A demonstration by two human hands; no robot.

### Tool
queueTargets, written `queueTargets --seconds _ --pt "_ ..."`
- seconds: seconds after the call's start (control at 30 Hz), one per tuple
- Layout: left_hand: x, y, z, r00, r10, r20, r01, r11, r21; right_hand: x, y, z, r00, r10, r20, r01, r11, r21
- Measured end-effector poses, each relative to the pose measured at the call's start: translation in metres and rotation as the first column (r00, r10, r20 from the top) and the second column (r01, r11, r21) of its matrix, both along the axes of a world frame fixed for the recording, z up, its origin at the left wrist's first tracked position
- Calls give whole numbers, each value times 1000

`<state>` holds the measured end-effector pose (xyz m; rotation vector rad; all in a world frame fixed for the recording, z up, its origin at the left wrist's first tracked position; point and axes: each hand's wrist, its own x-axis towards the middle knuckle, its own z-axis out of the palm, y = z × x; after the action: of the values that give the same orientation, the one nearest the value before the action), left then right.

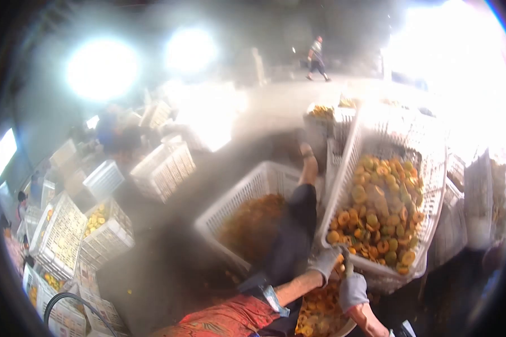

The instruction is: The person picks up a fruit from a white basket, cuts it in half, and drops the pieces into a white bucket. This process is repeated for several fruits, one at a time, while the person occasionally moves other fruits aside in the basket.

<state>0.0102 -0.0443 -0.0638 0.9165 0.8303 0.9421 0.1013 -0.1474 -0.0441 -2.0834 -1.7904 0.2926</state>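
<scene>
Both my hands wear grey gloves and meet at the near corner of a tilted white crate point(336, 196). Halved yellow-orange fruit point(382, 210), peach-like and some with hollow centres, heaps inside it. My left hand point(325, 263) is closed around a piece of orange fruit point(339, 263). Right beside it, my right hand point(353, 289) is closed, with a dark, slim shape point(347, 259) rising from its fingers, too blurred to name. Beneath my hands, more cut fruit point(320, 312) lies in a light-rimmed container, partly hidden by my arms.
Left of my outstretched leg point(289, 224), a white crate point(247, 194) holds orange-brown scraps. White crates point(164, 168) stand at left, some with fruit point(97, 219); others crowd the right point(452, 219). A person point(317, 59) walks in the background. Haze and glare blur much.
</scene>
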Motion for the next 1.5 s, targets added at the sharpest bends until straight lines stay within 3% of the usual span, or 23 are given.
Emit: queueTargets --seconds 0.13,0.17,0.27,0.3,0.43,0.53,0.6,0.73,0.87,0.9,0.93,0.97,1.0,1.03,1.07,1.13,1.17,1.2,1.23,1.27,1.3,1.4,1.5 --pt "-14 -10 45 972 -194 132 194 981 11 0 3 14 962 6 -271 36 988 147" --pt "-10 -11 49 961 -190 201 193 981 5 -6 0 57 736 -134 -663 109 991 -79" --pt "-15 -16 59 924 -213 318 214 976 32 6 5 35 632 52 -773 -54 998 23" --pt "-17 -16 69 947 -198 252 206 979 -7 3 3 44 504 -71 -861 -73 989 -125" --pt "-13 -17 63 959 -26 282 30 1000 -9 -5 6 41 465 -46 -884 -140 982 -125" --pt "-13 -16 61 947 -33 320 78 989 -129 -19 2 32 562 -114 -819 -14 989 -148" --pt "-19 -15 62 942 -44 333 108 978 -178 -28 2 16 879 4 -477 66 989 130" --pt "-27 -16 66 939 -88 334 160 968 -195 -41 -6 18 904 -150 -400 205 974 97" --pt "-22 -22 72 947 22 321 100 928 -359 -24 -3 -45 930 -96 -355 142 984 107" --pt "-20 -22 69 962 7 272 86 940 -329 -10 11 -89 522 -34 -852 219 971 95" --pt "-18 -22 65 975 -7 222 75 951 -299 -3 18 -111 -99 67 -993 274 961 38" --pt "-15 -22 62 975 -8 222 77 951 -300 -2 11 -103 -99 66 -993 276 961 36" --pt "-12 -22 58 966 -24 259 111 938 -328 -3 0 -78 609 90 -788 185 950 251" --pt "-10 -23 58 954 -37 297 146 924 -353 -3 -7 -65 984 88 -153 -31 938 344" --pt "-10 -24 57 953 -38 299 147 924 -353 -2 -8 -66 985 88 -151 -31 938 344" --pt "-13 -26 60 965 -32 260 126 927 -352 -3 -4 -76 868 -49 -494 75 997 33" --pt "-13 -25 60 965 -30 261 123 928 -351 -16 2 -93 959 165 -232 -28 866 499" --pt "-14 -25 57 959 -8 282 116 923 -367 -17 8 -118 958 169 -232 -32 866 500" --pt "-16 -25 54 953 17 303 105 918 -381 -18 14 -145 757 193 -624 117 900 420" --pt "-18 -24 53 949 26 315 101 919 -380 -18 20 -156 409 181 -894 210 935 285" --pt "-20 -22 51 946 29 322 97 925 -367 -23 19 -141 409 192 -892 196 936 292" --pt "-21 -19 48 936 31 349 93 939 -332 -47 -9 -31 836 -102 -539 195 974 119" --pt "-23 -15 45 930 27 367 88 952 -294 -45 -2 -45 940 -20 -340 126 947 295"
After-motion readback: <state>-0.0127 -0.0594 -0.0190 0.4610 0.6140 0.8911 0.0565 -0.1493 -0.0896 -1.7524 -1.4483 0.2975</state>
